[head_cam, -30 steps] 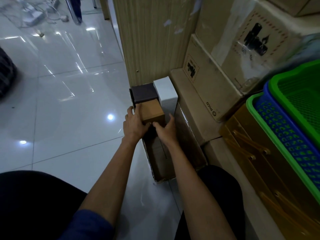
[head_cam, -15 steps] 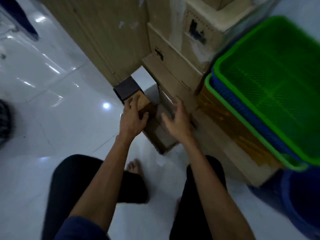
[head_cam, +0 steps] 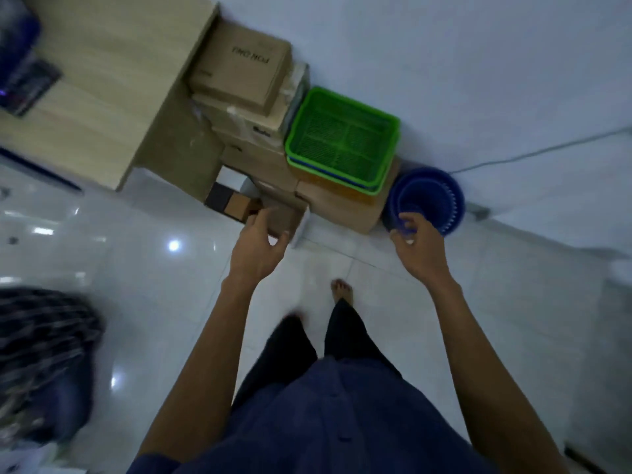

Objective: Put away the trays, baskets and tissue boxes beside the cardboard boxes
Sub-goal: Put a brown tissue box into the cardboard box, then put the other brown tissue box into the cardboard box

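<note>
Stacked green and blue trays [head_cam: 342, 138] sit on an orange tray atop a low cardboard box [head_cam: 342, 206]. A round blue basket [head_cam: 434, 196] stands on the floor to their right. A dark tissue box [head_cam: 219, 196], a brown tissue box [head_cam: 239, 205] and a white tissue box [head_cam: 232, 175] stand in an open cardboard box [head_cam: 284, 217] beside the stacked cardboard boxes [head_cam: 239, 73]. My left hand [head_cam: 258, 249] hovers over the open box, fingers loosely curled, holding nothing. My right hand [head_cam: 415, 242] is in front of the blue basket's near rim, loosely curled; contact is unclear.
A wooden desk [head_cam: 102, 97] stands at the left against the cardboard stack. A cable [head_cam: 533, 152] runs along the white wall at the right. A dark patterned thing [head_cam: 41, 354] lies at the lower left. My bare feet [head_cam: 342, 290] stand on glossy white tiles.
The view has risen far above the floor. My left hand came off the brown tissue box. My right hand swung right from the open box to the blue basket.
</note>
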